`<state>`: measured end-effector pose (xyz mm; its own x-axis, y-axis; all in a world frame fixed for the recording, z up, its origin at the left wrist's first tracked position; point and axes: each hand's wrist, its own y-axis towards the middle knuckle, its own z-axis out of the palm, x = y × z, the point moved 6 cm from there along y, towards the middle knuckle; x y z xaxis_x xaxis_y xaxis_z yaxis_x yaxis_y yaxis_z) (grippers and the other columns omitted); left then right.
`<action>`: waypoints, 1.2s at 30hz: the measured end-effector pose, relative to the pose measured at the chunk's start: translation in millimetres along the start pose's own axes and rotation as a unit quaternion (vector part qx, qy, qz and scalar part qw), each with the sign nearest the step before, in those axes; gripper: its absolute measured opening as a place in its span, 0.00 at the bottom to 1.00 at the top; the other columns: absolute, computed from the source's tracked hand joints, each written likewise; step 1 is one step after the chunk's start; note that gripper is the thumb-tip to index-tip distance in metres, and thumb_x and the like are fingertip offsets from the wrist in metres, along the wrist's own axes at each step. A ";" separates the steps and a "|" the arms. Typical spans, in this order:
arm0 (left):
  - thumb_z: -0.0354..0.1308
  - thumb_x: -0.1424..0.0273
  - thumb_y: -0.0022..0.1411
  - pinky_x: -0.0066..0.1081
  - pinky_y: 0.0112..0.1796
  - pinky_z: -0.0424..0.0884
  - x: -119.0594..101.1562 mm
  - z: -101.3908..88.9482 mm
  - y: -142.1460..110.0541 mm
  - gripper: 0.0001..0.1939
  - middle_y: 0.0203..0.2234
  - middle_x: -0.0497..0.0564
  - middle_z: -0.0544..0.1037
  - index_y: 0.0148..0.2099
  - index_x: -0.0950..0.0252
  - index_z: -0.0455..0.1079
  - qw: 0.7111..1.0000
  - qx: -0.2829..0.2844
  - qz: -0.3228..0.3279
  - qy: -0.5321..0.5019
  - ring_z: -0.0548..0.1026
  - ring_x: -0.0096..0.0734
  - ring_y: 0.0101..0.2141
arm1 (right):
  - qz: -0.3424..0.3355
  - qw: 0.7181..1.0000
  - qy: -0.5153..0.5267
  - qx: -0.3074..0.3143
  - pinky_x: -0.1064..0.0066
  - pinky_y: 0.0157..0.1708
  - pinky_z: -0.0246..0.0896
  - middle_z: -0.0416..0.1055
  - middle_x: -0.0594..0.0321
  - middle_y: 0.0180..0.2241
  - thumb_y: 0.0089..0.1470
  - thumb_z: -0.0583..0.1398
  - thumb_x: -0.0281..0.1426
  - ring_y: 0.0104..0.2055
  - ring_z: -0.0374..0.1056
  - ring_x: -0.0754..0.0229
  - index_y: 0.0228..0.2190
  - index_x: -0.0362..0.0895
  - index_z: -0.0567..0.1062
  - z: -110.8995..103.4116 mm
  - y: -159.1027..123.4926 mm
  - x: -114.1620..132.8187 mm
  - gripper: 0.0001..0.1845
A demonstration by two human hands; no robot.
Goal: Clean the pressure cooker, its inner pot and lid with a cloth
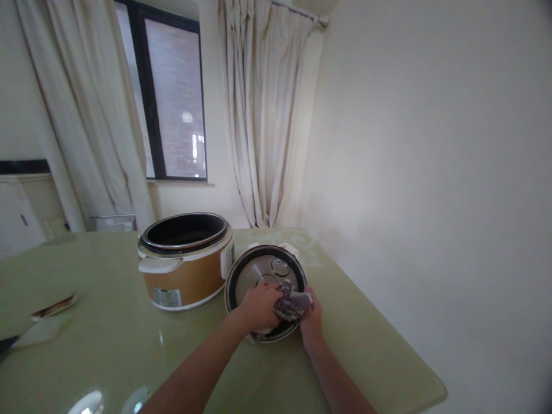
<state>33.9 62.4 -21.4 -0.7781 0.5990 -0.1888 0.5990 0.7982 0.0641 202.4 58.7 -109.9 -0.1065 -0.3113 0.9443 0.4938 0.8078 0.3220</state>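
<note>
The round cooker lid (251, 282) is tilted on the table beside the cooker, its metal inner side with a dark sealing ring facing me. My left hand (260, 307) is closed on a grey patterned cloth (291, 303) and presses it against the lid's inner face. At the lid's right edge, my right hand (312, 321) grips the rim; part of its fingers is behind the lid and the cloth. Just left of the lid stands the electric cooker (185, 279), with a golden-brown body, white handles and an uncovered dark pot inside.
Everything stands on a glossy pale green table (107, 339), whose right edge runs near a white wall (422, 172). A small brown-and-white item (54, 307) and a dark-ended flat object (8, 345) lie at the left. Behind hang beige curtains (263, 115) by a window (175, 98).
</note>
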 end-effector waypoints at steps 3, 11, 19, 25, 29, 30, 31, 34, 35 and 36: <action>0.67 0.65 0.49 0.55 0.55 0.72 16.5 -5.4 -11.3 0.19 0.52 0.52 0.80 0.46 0.52 0.80 0.999 0.016 0.002 0.029 0.73 0.56 0.57 | 0.011 1.000 -0.020 0.006 0.63 0.40 0.69 0.79 0.58 0.33 0.61 0.55 0.60 0.37 0.73 0.51 0.34 0.45 0.80 3.9 -0.4 6.6 0.31; 0.62 0.70 0.58 0.54 0.48 0.76 56.9 -20.1 -7.8 0.33 0.62 0.59 0.70 0.66 0.52 0.67 0.988 -0.045 -0.126 0.074 0.68 0.60 0.59 | 0.001 0.999 -0.045 -0.002 0.56 0.53 0.68 0.82 0.50 0.45 0.63 0.52 0.59 0.50 0.75 0.45 0.43 0.45 0.83 6.8 -0.8 12.2 0.35; 0.50 0.79 0.65 0.63 0.52 0.71 14.9 -10.8 0.4 0.32 0.63 0.58 0.68 0.66 0.48 0.68 0.984 -0.097 -0.118 0.087 0.63 0.64 0.61 | 0.003 0.999 -0.048 -0.009 0.56 0.57 0.66 0.81 0.47 0.52 0.64 0.52 0.58 0.55 0.75 0.45 0.48 0.42 0.82 5.9 -1.3 6.6 0.36; 0.59 0.72 0.60 0.53 0.51 0.75 -15.7 1.9 4.4 0.23 0.58 0.51 0.74 0.55 0.47 0.78 0.998 -0.036 -0.020 0.038 0.68 0.57 0.59 | 0.002 0.998 -0.058 -0.012 0.58 0.52 0.69 0.83 0.50 0.44 0.62 0.52 0.58 0.48 0.76 0.46 0.41 0.45 0.83 1.7 0.8 6.4 0.34; 0.64 0.62 0.58 0.44 0.50 0.77 -6.5 1.0 -6.1 0.18 0.54 0.50 0.77 0.51 0.49 0.80 1.000 0.009 0.016 -0.009 0.72 0.51 0.56 | 0.025 0.998 -0.050 -0.024 0.56 0.53 0.69 0.83 0.51 0.44 0.61 0.54 0.57 0.48 0.76 0.46 0.41 0.44 0.83 -2.1 0.9 9.0 0.32; 0.63 0.58 0.60 0.44 0.51 0.76 -3.2 -0.3 -10.2 0.17 0.54 0.51 0.77 0.51 0.50 0.81 0.999 0.014 0.019 -0.022 0.72 0.50 0.56 | 0.027 0.998 -0.045 -0.022 0.56 0.52 0.69 0.83 0.51 0.43 0.61 0.54 0.57 0.48 0.76 0.46 0.41 0.45 0.83 -1.4 0.7 11.1 0.32; 0.60 0.53 0.63 0.44 0.52 0.75 0.4 -1.8 -14.3 0.18 0.55 0.51 0.76 0.51 0.51 0.81 0.999 0.015 0.017 -0.035 0.72 0.49 0.57 | 0.026 0.999 -0.039 -0.018 0.57 0.51 0.70 0.83 0.52 0.42 0.61 0.54 0.57 0.47 0.76 0.46 0.40 0.46 0.83 -0.2 0.3 13.4 0.31; 0.51 0.45 0.69 0.46 0.54 0.73 11.8 -5.4 -23.3 0.25 0.56 0.51 0.75 0.51 0.52 0.81 0.998 0.005 -0.011 -0.058 0.69 0.51 0.60 | 0.017 0.999 -0.027 -0.001 0.59 0.49 0.71 0.83 0.54 0.41 0.63 0.54 0.56 0.45 0.77 0.47 0.39 0.47 0.84 4.3 -1.9 19.7 0.30; 0.53 0.45 0.68 0.46 0.55 0.72 16.0 -5.8 -24.6 0.23 0.56 0.51 0.75 0.50 0.51 0.82 0.998 0.000 -0.022 -0.055 0.69 0.51 0.60 | 0.016 1.000 -0.024 0.002 0.59 0.48 0.71 0.83 0.54 0.41 0.63 0.54 0.56 0.45 0.77 0.47 0.40 0.47 0.84 5.2 -2.9 20.6 0.30; 0.58 0.48 0.66 0.46 0.56 0.72 20.2 -5.7 -25.0 0.20 0.55 0.51 0.76 0.50 0.51 0.82 0.999 -0.004 -0.031 -0.044 0.69 0.51 0.59 | 0.015 1.000 -0.021 0.001 0.59 0.49 0.70 0.83 0.54 0.42 0.63 0.54 0.56 0.46 0.76 0.47 0.41 0.47 0.84 5.5 -3.8 20.9 0.30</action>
<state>2.2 55.0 -21.3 -0.7936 0.5413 -0.2778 0.5489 0.8340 0.0570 193.6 51.9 -91.0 -0.1267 -0.2655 0.9558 0.4963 0.8173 0.2928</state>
